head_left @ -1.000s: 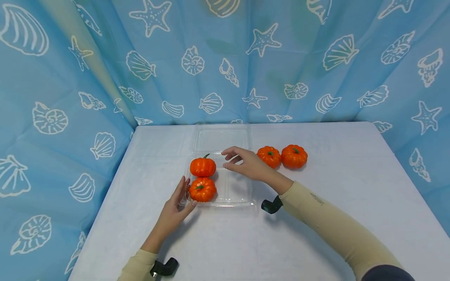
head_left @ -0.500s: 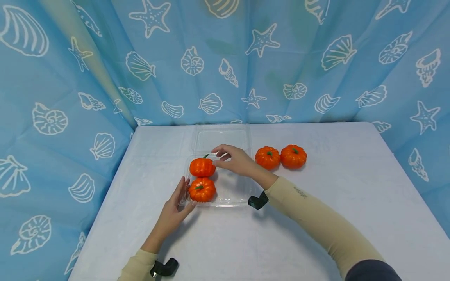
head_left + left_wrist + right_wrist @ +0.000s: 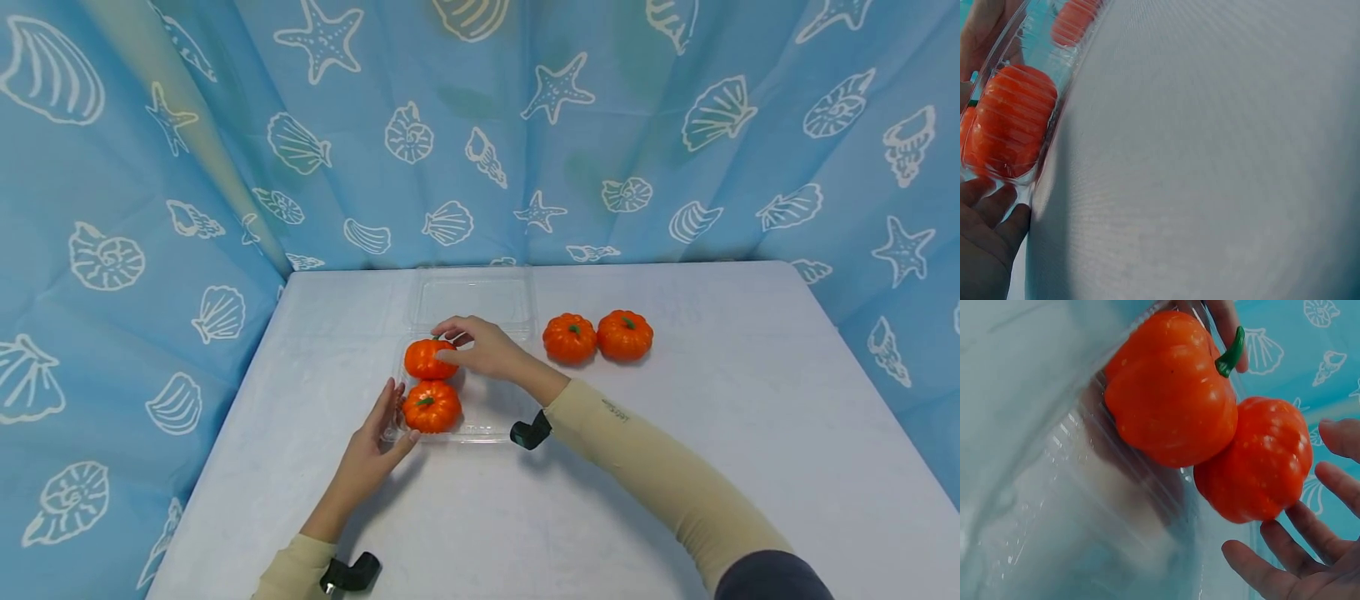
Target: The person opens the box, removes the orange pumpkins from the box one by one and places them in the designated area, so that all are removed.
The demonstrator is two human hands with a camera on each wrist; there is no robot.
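Two small orange pumpkins with green stems sit one behind the other in the left half of a clear plastic clamshell box [image 3: 487,437]. My left hand [image 3: 367,458] rests along the box's left front corner, thumb and fingers apart beside the front pumpkin [image 3: 432,407]. In the left wrist view those fingertips [image 3: 999,201] lie right at the box's end wall. My right hand [image 3: 487,352] reaches over the box to the back pumpkin [image 3: 424,360]. The right wrist view shows its fingers [image 3: 1310,534] spread, with fingertips at that pumpkin's side [image 3: 1260,462].
Two more orange pumpkins, a left one [image 3: 569,339] and a right one [image 3: 626,335], stand side by side on the white table [image 3: 675,417], right of the box. The box's lid [image 3: 472,300] lies folded back behind it. A blue shell-print curtain [image 3: 480,125] closes off the back and sides.
My right hand has moved left across the box, from beside the back pumpkin to its right side and top. The left hand and the pumpkins have stayed in place.
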